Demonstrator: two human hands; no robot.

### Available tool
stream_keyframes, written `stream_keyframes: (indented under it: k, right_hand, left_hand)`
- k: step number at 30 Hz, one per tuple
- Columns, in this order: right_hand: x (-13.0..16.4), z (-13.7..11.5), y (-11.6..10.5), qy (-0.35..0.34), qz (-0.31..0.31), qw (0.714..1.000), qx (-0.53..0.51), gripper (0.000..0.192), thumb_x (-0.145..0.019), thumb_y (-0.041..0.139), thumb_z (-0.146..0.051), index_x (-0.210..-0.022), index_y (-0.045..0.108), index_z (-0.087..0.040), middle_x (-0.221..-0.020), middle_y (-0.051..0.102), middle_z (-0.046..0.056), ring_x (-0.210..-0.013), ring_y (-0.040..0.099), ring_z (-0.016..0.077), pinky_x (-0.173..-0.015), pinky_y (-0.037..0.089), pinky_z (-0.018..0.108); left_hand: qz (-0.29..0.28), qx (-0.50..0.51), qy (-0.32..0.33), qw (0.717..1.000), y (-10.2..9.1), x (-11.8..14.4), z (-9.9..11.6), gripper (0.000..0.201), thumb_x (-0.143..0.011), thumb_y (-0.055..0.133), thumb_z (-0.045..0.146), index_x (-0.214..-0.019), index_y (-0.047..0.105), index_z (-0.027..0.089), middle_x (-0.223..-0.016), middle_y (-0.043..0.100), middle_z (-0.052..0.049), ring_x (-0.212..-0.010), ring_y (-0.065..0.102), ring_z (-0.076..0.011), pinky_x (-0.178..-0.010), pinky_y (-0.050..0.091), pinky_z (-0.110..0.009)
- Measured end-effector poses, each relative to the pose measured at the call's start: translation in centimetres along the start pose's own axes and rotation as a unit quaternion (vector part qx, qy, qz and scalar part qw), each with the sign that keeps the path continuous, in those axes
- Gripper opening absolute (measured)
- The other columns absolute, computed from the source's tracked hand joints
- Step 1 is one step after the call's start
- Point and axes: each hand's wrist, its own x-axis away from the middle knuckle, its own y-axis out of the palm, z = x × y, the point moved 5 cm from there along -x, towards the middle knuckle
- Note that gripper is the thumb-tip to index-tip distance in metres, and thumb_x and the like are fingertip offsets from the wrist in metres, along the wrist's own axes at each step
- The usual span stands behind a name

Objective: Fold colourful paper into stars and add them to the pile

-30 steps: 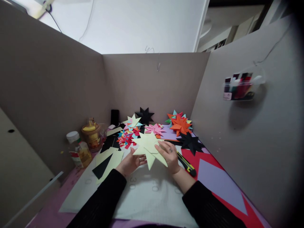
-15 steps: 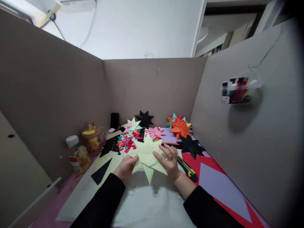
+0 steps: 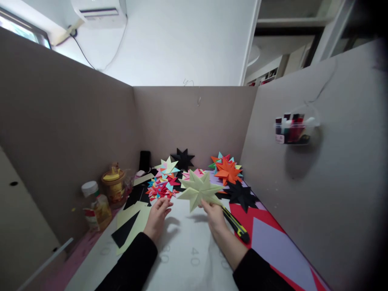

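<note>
My right hand [image 3: 214, 216] pinches a lower point of a pale yellow folded paper star [image 3: 198, 189] and holds it lifted above the white mat [image 3: 182, 254]. My left hand [image 3: 157, 215] hovers just left of the star, fingers loosely apart, holding nothing. Behind the star lies a heap of folded paper stars: a multicoloured pile [image 3: 163, 186], a black star [image 3: 182, 158] against the back wall, an orange star [image 3: 227, 169] and another black star [image 3: 241, 195] to the right.
A yellow-black utility knife [image 3: 236, 225] lies right of my right hand on red paper [image 3: 242, 212]. Yellow and black paper offcuts [image 3: 130, 220] lie at left, near a glue bottle [image 3: 93, 204] and a jar [image 3: 113, 186]. Cardboard walls enclose the desk; a marker holder [image 3: 292, 128] hangs right.
The yellow star was pressed on the mat under both hands; now my right hand alone holds it raised and further back, and my left hand has let go.
</note>
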Motion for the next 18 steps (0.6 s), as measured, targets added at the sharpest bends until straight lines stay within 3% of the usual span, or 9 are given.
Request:
stream_keyframes:
  k: [3,7,11,14,18]
  right_hand:
    - [0.3,1.6,1.0,0.110,-0.037,0.990,-0.079,0.040,-0.055,0.079,-0.050,-0.067,0.067,-0.014,-0.070,0.069,0.008,-0.066,0.063,0.0220,-0.066,0.052,0.035]
    - [1.2,1.7,1.6,0.161,-0.085,0.978,-0.099,0.045,-0.055,0.080,-0.050,-0.079,0.070,-0.014,-0.081,0.072,0.010,-0.077,0.066,0.0256,-0.073,0.052,0.037]
    - [2.1,1.0,2.6,0.178,-0.187,0.962,-0.085,0.046,-0.059,0.078,-0.049,-0.088,0.071,-0.015,-0.085,0.072,0.010,-0.081,0.066,0.0277,-0.083,0.049,0.041]
    - [2.8,0.5,3.5,0.186,-0.264,0.944,-0.069,0.045,-0.063,0.077,-0.046,-0.096,0.070,-0.017,-0.092,0.072,0.009,-0.090,0.065,0.0282,-0.089,0.046,0.042]
    - [3.0,0.7,3.6,0.217,-0.246,0.942,-0.067,0.043,-0.065,0.076,-0.043,-0.099,0.070,-0.018,-0.096,0.071,0.009,-0.090,0.065,0.0278,-0.087,0.047,0.042]
  left_hand:
    - [0.018,-0.049,0.010,0.999,0.0,-0.3,-0.2,0.040,-0.066,0.073,0.047,-0.094,0.063,0.020,-0.103,0.063,-0.006,-0.096,0.060,-0.0199,-0.073,0.045,-0.027]
    - [-0.062,-0.057,-0.026,0.996,1.4,0.0,-0.8,0.049,-0.065,0.076,0.041,-0.106,0.061,0.022,-0.117,0.061,-0.011,-0.100,0.062,-0.0236,-0.077,0.047,-0.032]
    - [-0.104,-0.064,-0.019,0.992,2.2,0.3,-1.4,0.046,-0.060,0.080,0.036,-0.099,0.065,0.017,-0.103,0.068,-0.013,-0.095,0.064,-0.0257,-0.081,0.048,-0.034]
    - [-0.097,-0.110,-0.060,0.987,1.9,0.4,-2.2,0.034,-0.065,0.076,0.040,-0.086,0.070,0.013,-0.087,0.072,-0.013,-0.079,0.065,-0.0256,-0.069,0.049,-0.032]
    - [-0.099,-0.164,-0.120,0.974,1.4,0.6,-3.2,0.036,-0.068,0.070,0.049,-0.069,0.070,0.013,-0.069,0.070,-0.010,-0.066,0.063,-0.0252,-0.060,0.049,-0.032]
